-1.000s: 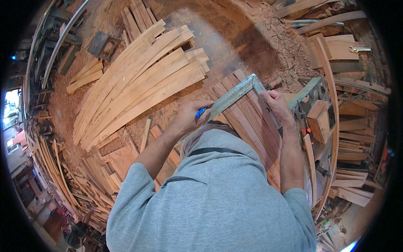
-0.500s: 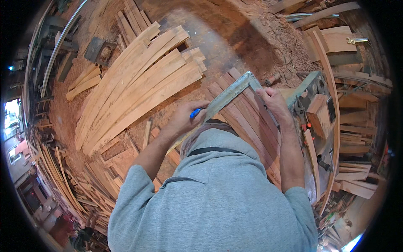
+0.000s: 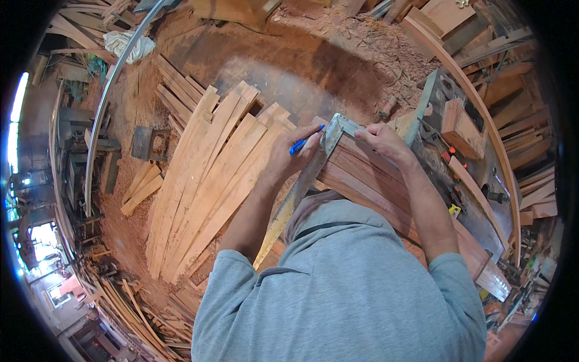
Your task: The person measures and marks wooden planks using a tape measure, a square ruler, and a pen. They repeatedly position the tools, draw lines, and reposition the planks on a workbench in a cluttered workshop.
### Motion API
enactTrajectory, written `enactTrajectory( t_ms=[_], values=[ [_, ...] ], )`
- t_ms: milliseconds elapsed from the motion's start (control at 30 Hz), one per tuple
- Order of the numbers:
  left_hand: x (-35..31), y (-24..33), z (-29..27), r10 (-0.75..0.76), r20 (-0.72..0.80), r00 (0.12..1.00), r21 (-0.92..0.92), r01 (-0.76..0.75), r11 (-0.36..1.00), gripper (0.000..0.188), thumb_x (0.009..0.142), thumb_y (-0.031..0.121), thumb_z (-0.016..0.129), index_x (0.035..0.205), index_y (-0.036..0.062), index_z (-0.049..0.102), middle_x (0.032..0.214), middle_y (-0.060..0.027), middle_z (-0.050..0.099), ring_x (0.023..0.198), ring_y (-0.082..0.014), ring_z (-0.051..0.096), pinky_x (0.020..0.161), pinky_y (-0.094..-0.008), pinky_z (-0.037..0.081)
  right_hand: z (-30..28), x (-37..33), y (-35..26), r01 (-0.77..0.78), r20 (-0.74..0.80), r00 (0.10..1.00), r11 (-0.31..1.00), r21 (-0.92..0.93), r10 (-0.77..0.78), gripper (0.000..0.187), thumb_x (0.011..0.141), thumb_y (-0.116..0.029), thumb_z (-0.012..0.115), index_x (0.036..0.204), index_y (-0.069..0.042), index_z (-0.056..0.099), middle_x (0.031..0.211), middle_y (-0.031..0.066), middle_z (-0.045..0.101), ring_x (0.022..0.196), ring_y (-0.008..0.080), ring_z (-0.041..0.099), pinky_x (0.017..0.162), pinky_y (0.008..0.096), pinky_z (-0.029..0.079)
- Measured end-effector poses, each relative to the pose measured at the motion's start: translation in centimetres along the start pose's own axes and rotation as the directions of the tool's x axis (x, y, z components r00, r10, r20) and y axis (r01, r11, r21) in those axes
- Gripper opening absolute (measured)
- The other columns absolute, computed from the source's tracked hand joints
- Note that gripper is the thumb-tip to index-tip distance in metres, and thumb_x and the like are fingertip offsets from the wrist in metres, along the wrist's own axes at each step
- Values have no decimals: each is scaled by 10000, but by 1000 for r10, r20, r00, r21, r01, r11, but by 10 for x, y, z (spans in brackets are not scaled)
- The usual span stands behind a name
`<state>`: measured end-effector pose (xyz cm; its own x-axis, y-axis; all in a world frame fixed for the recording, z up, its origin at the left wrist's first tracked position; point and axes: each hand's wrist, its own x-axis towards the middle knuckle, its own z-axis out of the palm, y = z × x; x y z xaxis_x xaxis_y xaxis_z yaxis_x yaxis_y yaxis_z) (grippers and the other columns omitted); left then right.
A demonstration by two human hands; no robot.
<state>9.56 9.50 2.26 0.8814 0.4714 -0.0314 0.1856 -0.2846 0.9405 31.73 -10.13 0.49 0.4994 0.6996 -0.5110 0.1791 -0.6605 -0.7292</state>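
Note:
A metal carpenter's square (image 3: 319, 160) lies across a row of reddish-brown boards (image 3: 365, 178), its corner near their far end. My right hand (image 3: 389, 143) is closed on the square's short arm, fingers pinched at the edge close to the corner. In my left hand (image 3: 286, 158) is a blue pen (image 3: 298, 147), its tip pointing toward the square's outer edge just below the corner. I cannot tell whether the tip touches wood. The long arm runs back toward my body, and my head and shirt hide part of the boards.
Pale curved planks (image 3: 211, 175) lie fanned out to the left on sawdust. At the right stands a grey machine table (image 3: 461, 175) with a wood block (image 3: 464, 128) on it. A long curved strip (image 3: 491, 136) arcs beyond it. More lumber is stacked at the far right.
The view has turned. My left hand has moved with the pen up along the square toward its corner. My right hand still grips the short arm, nearer the corner.

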Motion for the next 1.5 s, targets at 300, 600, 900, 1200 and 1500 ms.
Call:
enactTrajectory(
  t_ms=[300, 600, 900, 1200, 1500],
  values=[
    [10, 27, -8, 12, 112, 994, 352, -51, 935, 278, 944, 319, 647, 1164, 206, 772, 995, -143, 754, 911, -365, 714, 759, -445, 555, 5, 7, 15, 62, 15, 998, 997, 52, -63, 473, 984, -426, 714, 686, -69, 623, 617, -70, 461, 588, 71, 418, 516, 318, 332],
    [-45, 41, -52, -78, 290, 954, 529, -92, 843, 258, 905, 284, 665, 1103, 186, 798, 914, -137, 755, 849, -338, 721, 752, -440, 554, 0, -2, 2, 42, 23, 999, 997, 70, -44, 488, 985, -434, 712, 673, -77, 601, 612, -88, 429, 576, 72, 396, 502, 324, 307],
    [27, -2, 0, 245, 73, 967, 358, -254, 899, 263, 922, 262, 677, 1143, 166, 783, 1141, -78, 761, 1140, -275, 659, 1062, -418, 404, 1, 5, 8, 70, 31, 997, 995, 64, -73, 496, 972, -447, 720, 691, -50, 622, 627, -73, 457, 590, 87, 420, 519, 325, 342],
    [-79, 27, -70, -259, 385, 886, 545, 9, 838, 271, 944, 233, 666, 1158, 95, 760, 1091, -116, 765, 999, -288, 725, 1007, -407, 505, 5, -4, 10, 81, 17, 996, 991, 106, -83, 441, 979, -394, 668, 691, -63, 617, 666, -61, 476, 638, 94, 434, 545, 332, 363],
    [-158, -8, 1, -504, 65, 861, -179, 507, 843, 267, 1074, 235, 549, 968, 5, 635, 757, -53, 641, 673, -140, 636, 661, -297, 540, 10, 7, 19, 235, -167, 949, 954, -184, -266, 517, 922, -499, 689, 944, 16, 727, 894, 229, 683, 895, 365, 688, 836, 500, 533]
  ],
)
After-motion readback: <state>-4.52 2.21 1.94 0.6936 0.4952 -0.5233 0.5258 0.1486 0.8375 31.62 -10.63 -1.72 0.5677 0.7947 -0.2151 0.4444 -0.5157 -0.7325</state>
